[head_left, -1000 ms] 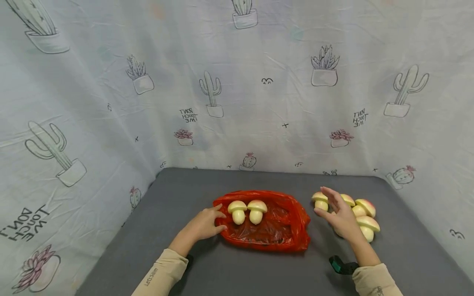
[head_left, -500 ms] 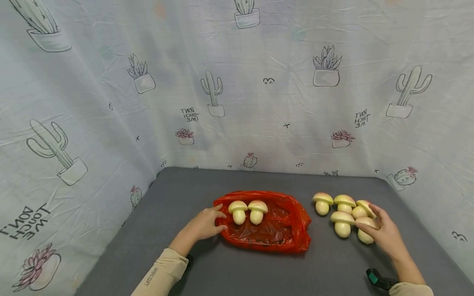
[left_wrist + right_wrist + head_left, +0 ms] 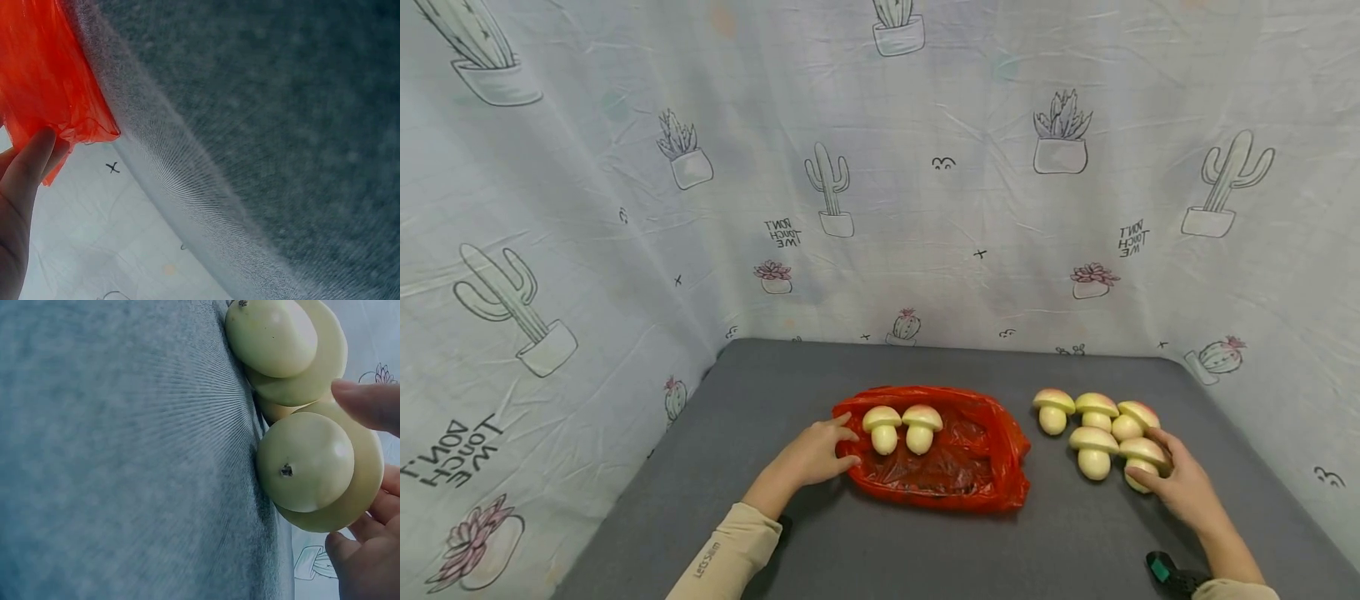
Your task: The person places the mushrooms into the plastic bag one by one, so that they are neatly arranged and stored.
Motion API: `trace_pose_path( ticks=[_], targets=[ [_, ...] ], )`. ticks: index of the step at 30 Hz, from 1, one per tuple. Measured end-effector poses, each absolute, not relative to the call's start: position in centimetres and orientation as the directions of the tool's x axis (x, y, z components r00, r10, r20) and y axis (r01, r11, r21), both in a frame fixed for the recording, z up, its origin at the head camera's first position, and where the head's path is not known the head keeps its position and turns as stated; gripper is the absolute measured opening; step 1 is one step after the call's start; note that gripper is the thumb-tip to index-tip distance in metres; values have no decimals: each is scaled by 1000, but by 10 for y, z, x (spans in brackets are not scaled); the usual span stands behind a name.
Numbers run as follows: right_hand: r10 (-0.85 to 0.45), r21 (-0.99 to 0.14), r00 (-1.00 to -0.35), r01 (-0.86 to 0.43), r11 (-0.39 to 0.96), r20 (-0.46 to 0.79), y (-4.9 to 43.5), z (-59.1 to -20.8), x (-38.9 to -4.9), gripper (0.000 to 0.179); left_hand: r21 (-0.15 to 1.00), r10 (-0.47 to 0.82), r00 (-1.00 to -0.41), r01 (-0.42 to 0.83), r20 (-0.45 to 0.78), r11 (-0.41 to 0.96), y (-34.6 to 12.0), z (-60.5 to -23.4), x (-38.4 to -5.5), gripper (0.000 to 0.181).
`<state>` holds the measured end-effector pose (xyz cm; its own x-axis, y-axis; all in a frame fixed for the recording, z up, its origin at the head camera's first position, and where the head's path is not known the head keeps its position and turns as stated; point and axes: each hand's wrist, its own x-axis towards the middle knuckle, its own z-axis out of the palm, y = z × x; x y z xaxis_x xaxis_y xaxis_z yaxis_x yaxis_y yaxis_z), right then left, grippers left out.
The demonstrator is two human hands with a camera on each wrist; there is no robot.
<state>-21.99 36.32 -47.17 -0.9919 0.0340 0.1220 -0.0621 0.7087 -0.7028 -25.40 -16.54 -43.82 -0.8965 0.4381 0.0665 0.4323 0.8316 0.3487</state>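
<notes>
Pinching the red bag (image 3: 958, 471) by its side with our left hand (image 3: 814, 454), maybe to hold it open, we curl our right hand's (image 3: 1189, 487) fingers round a mushroom (image 3: 1139, 451) on the counter (image 3: 887, 554).

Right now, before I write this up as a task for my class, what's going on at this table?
A person's left hand holds the left edge of an open red plastic bag, with two mushroom-shaped pieces in it. Five more pieces are grouped on the grey table, to the right of the bag. The right hand is around the near-right one of these; whether it has a firm grip is hard to tell.
</notes>
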Motion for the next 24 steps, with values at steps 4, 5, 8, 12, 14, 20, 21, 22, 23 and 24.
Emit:
trace_pose_path(
  ticks=[4, 5, 8, 12, 14, 20, 21, 22, 23, 24],
  targets=[
    [35, -688, -994, -49, 724, 108, 365, -473, -219, 88, 346, 440, -895, 437, 73, 831, -165, -438, -254, 34],
    [34, -686, -995, -38, 726, 91, 366, -473, -219, 89, 345, 442, -894, 439, 76, 830, -165, -438, -254, 34],
    [26, -678, -998, -17, 735, 52, 367, -473, -220, 93, 341, 445, -892, 444, 81, 828, -166, -439, -254, 34],
    [26, -674, -998, -16, 738, 52, 368, -474, -219, 95, 339, 444, -893, 442, 76, 830, -166, -439, -254, 34],
    [30, -671, -997, -25, 741, 71, 368, -475, -219, 95, 339, 444, -893, 441, 75, 831, -166, -439, -254, 34],
    [48, -662, -995, -19, 749, 83, 368, -475, -217, 93, 334, 447, -891, 447, 82, 830, -166, -440, -255, 33],
    [52, -662, -996, -11, 749, 76, 368, -474, -217, 93, 334, 447, -891, 447, 81, 830, -166, -440, -255, 33],
    [56, -665, -996, -1, 747, 65, 369, -473, -217, 94, 335, 447, -891, 447, 81, 830, -166, -440, -255, 33],
    [58, -667, -997, 7, 745, 55, 369, -473, -216, 95, 338, 446, -892, 444, 78, 830, -166, -440, -255, 34],
    [60, -671, -997, 13, 741, 48, 369, -472, -216, 95, 339, 444, -893, 442, 76, 831, -166, -439, -255, 34]
  ],
)
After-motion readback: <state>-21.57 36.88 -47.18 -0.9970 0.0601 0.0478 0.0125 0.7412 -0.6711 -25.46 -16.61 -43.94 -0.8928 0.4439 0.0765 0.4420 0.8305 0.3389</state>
